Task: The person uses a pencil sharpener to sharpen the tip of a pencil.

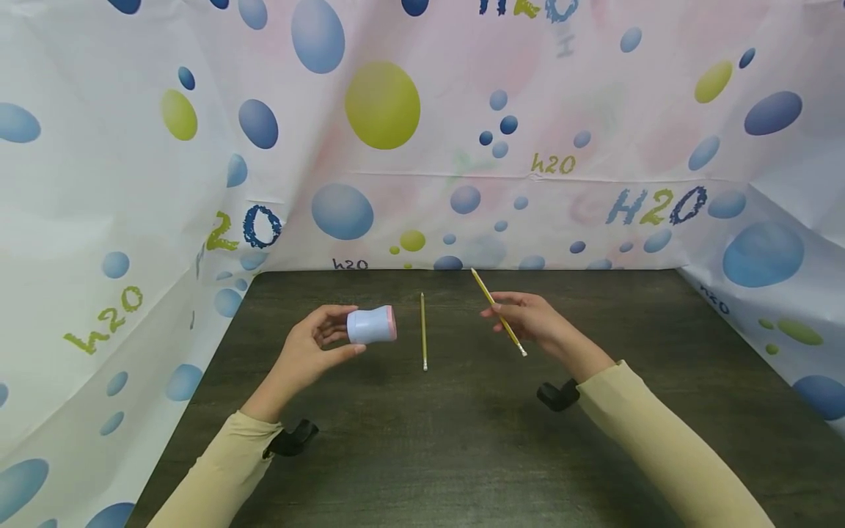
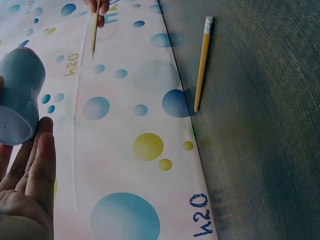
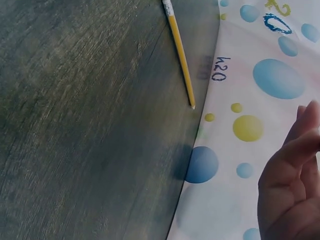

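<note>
My left hand (image 1: 306,348) holds a small light-blue container (image 1: 370,325) on its side above the table, its pink end facing right. In the left wrist view the container (image 2: 20,95) narrows at its middle and shows its flat blue base. My right hand (image 1: 528,317) pinches a yellow pencil (image 1: 499,314) with a white eraser end, held slanted with the point up and to the left. Between the two hands a second yellow pencil (image 1: 424,334) lies on the table, its point toward the back and its white eraser end toward me.
The dark wood-grain table (image 1: 409,455) ends at a white curtain (image 1: 436,161) printed with blue and green dots, which rises behind it and along both sides. Black straps with camera mounts (image 1: 293,438) sit at both wrists over the cream sleeves.
</note>
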`<state>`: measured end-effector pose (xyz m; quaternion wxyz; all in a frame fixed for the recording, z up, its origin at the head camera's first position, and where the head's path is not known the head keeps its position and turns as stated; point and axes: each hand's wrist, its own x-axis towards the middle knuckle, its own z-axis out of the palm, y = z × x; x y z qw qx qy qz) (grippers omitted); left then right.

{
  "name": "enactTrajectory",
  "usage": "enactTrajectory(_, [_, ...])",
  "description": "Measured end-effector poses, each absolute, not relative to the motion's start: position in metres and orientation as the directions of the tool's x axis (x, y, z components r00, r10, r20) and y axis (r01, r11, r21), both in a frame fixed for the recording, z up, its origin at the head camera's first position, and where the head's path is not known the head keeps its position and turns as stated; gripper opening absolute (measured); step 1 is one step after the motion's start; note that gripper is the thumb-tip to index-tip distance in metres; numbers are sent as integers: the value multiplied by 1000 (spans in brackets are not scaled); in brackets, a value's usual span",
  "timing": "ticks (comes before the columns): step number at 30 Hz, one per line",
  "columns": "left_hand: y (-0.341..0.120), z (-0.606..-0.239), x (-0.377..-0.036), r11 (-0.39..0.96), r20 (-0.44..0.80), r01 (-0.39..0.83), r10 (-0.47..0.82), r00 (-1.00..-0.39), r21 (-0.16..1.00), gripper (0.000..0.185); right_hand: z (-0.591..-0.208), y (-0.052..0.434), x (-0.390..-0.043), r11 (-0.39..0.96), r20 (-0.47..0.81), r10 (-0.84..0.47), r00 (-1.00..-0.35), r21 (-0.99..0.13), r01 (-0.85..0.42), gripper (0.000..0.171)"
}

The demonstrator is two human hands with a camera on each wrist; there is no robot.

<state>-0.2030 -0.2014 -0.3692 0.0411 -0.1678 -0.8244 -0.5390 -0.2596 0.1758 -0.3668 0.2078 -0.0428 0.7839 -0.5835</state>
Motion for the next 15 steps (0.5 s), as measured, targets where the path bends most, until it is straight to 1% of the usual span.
enactTrajectory(7, [-202,-369,-204,364,244,316,230,-942,876,55,-372,168,-273,264,-280,-324,-904,-944,198,58])
enactTrajectory(15, [-202,-370,-203,369,236,309,230,-944,877,54,-380,162,-283,249,-315,-286,-905,-936,247,54])
